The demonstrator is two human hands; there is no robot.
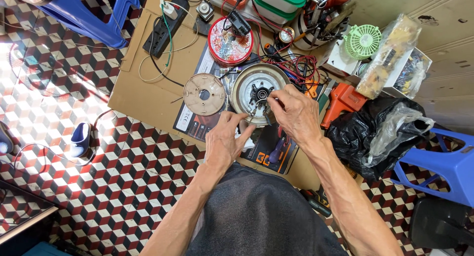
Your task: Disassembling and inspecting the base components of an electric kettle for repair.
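1. A patterned tiled floor (pixel 123 177) is seen, with a cardboard sheet (pixel 148 83) laid over it as a work surface. Blue stools (pixel 89 14) are placed at the top left and the right.
2. A black bag (pixel 375 132) is heaped at the right of the sheet, with an orange tool (pixel 343 102) just beside it and a green fan (pixel 363 41) above.
3. The round base (pixel 256 90) of an appliance is set near the middle of the sheet, its open underside turned up, so that wires and a dark central part are shown. A beige cover (pixel 204 94), evidently taken off, is laid just to its left.
4. A red lid (pixel 229 42) filled with small parts and a black power strip (pixel 165 26) are placed further back.
5. The left hand (pixel 224 140) is rested against the near rim of the base; its fingers are curled, but whether anything is pinched cannot be told.
6. The right hand (pixel 294 112) is pinched on something thin, seemingly a wire, inside the base.
7. The step in hand is judged to be work on the inner wiring. A steady base and a fine, careful pull or placement near the contacts are called for next.
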